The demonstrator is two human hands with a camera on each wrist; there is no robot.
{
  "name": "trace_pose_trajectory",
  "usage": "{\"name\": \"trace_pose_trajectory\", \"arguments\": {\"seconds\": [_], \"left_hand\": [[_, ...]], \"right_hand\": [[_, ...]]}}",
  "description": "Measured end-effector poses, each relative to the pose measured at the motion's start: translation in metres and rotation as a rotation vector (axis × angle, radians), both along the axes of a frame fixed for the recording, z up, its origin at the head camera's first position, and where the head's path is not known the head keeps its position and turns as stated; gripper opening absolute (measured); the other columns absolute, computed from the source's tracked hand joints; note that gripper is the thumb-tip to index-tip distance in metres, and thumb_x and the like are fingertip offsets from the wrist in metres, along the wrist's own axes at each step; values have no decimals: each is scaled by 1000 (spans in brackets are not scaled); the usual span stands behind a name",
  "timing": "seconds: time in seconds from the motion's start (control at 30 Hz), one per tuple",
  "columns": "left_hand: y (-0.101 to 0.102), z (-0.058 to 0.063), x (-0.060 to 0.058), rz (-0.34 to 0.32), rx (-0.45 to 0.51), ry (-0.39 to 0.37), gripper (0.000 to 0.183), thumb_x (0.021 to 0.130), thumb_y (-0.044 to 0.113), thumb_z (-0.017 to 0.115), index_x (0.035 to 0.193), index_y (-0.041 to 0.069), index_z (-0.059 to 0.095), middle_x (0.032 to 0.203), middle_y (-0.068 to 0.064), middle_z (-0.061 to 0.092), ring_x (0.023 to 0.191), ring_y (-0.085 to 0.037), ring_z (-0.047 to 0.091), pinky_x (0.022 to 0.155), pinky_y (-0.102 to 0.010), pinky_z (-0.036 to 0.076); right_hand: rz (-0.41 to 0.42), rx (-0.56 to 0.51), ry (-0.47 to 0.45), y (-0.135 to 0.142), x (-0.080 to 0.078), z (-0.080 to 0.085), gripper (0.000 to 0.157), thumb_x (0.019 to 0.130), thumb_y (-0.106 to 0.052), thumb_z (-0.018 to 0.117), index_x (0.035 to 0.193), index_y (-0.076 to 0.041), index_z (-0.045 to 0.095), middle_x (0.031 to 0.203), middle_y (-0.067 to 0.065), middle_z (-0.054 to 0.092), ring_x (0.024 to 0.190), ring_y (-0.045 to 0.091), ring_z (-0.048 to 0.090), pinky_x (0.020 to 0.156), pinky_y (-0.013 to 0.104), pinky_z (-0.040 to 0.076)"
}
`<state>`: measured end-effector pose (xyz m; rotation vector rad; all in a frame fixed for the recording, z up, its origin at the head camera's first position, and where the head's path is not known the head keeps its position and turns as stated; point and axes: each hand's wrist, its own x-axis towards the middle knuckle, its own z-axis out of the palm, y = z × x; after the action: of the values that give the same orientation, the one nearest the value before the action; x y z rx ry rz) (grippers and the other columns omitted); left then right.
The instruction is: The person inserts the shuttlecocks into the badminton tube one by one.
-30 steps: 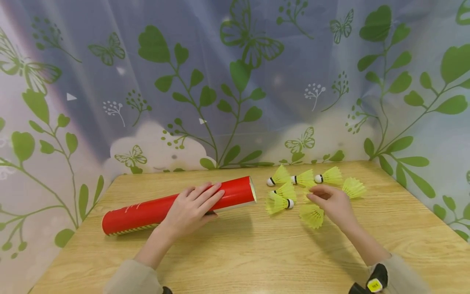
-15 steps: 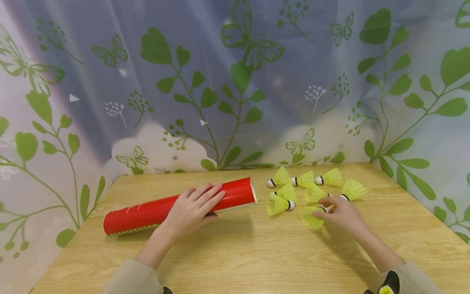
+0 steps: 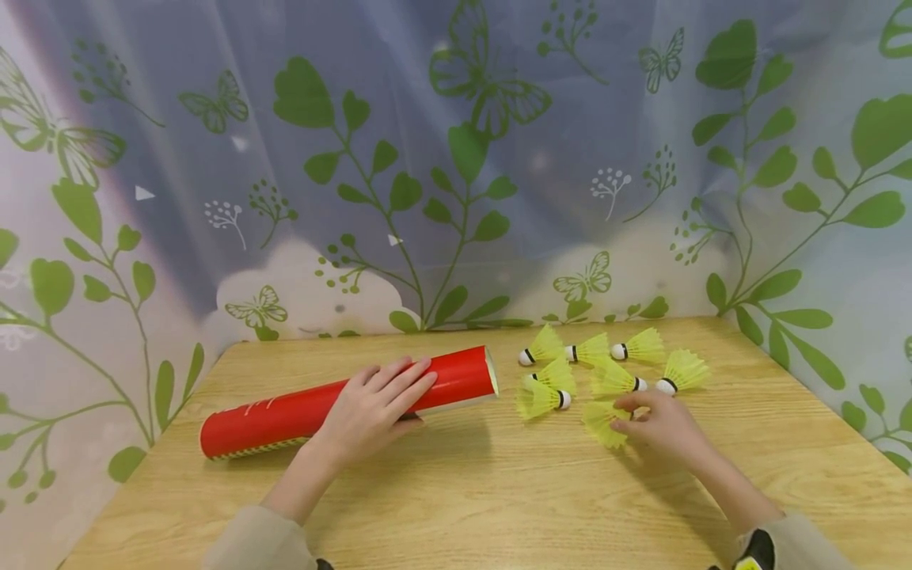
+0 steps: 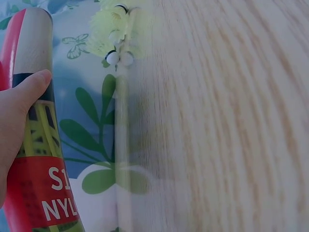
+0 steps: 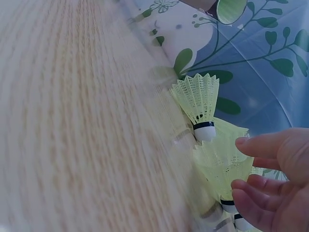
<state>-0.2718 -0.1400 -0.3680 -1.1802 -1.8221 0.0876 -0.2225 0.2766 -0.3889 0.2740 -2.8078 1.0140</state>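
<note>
A red cardboard shuttlecock tube (image 3: 456,375) lies slantwise, its open end facing right and raised off the table. My left hand (image 3: 374,404) grips it from above around its middle; in the left wrist view the thumb (image 4: 36,87) presses on its side. My right hand (image 3: 659,423) is at the nearest yellow shuttlecock (image 3: 601,421), fingers and thumb curled about it, hiding its cork in the head view. The right wrist view shows the thumb (image 5: 251,143) and bent fingers on either side of a yellow skirt (image 5: 224,164); exact contact is partly hidden.
Several more yellow shuttlecocks lie close together, including one left of my right hand (image 3: 543,398), one behind it (image 3: 616,376) and one to its right (image 3: 685,369). The wooden table (image 3: 456,491) ends at a patterned curtain (image 3: 456,198).
My right hand has moved from above the shuttlecocks down to the nearest one, and its fingers have drawn in about that cork. My left hand and the tube have stayed in place.
</note>
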Motion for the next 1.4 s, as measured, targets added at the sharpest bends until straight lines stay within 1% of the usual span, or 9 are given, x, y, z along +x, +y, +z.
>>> {"name": "trace_pose_trajectory", "arguments": {"seconds": [0.17,0.27,0.53,0.63,0.77,0.87,1.07,1.27,1.4], "left_hand": [[0,-1,0,-9,7,9,53,93,46,50,134,11,53,134,-6,55,113,-24,58,77,-41,51],[1,-2,-1,-16,11,14,53,94,45,49,133,10,54,133,-6,55,112,-24,59,76,-41,51],[1,1,0,-1,2,0,71,74,42,76,134,11,53,134,-6,54,114,-24,57,78,-41,51],[2,1,1,-4,4,6,59,86,43,64,133,11,54,133,-6,55,113,-24,58,77,-41,51],[2,0,0,-7,2,14,52,95,46,46,133,11,54,133,-6,55,111,-24,59,76,-40,51],[2,0,0,-5,-3,12,53,94,46,50,133,11,54,133,-6,55,112,-24,59,76,-40,51],[1,1,1,0,-6,5,57,88,44,60,133,11,53,134,-6,54,113,-24,58,77,-40,51],[1,1,1,-4,-4,15,52,93,45,51,133,11,54,134,-6,54,112,-24,58,76,-41,51],[1,1,1,-3,-7,17,53,92,45,54,133,11,54,134,-6,55,112,-24,59,76,-40,51]], "right_hand": [[26,-108,-53,3,1,-3,36,83,-14,70,112,6,62,108,23,59,70,17,64,51,29,50],[23,-141,-63,4,3,-5,36,83,-11,69,112,7,61,111,25,58,63,16,62,50,29,50],[-20,-123,-38,7,4,-5,36,84,-4,63,116,10,57,115,31,57,62,17,64,53,29,51],[-45,-112,-22,7,4,-6,37,83,-2,61,117,12,56,109,30,60,60,17,63,52,28,50],[-48,-109,-7,6,3,-7,35,84,-2,62,115,14,57,91,20,64,58,15,61,51,26,50],[-35,-138,-12,5,3,-7,32,85,-2,62,113,14,58,86,15,65,56,16,61,52,27,51],[-36,-216,-42,-1,3,-1,28,86,-2,62,110,12,60,92,19,65,58,20,63,55,30,53],[-30,-305,-36,-5,1,7,25,87,-3,62,107,13,61,95,21,65,64,15,64,59,30,55],[-14,-354,-20,-8,-1,11,26,88,-5,61,107,13,60,99,21,65,70,10,62,62,28,55]]}}
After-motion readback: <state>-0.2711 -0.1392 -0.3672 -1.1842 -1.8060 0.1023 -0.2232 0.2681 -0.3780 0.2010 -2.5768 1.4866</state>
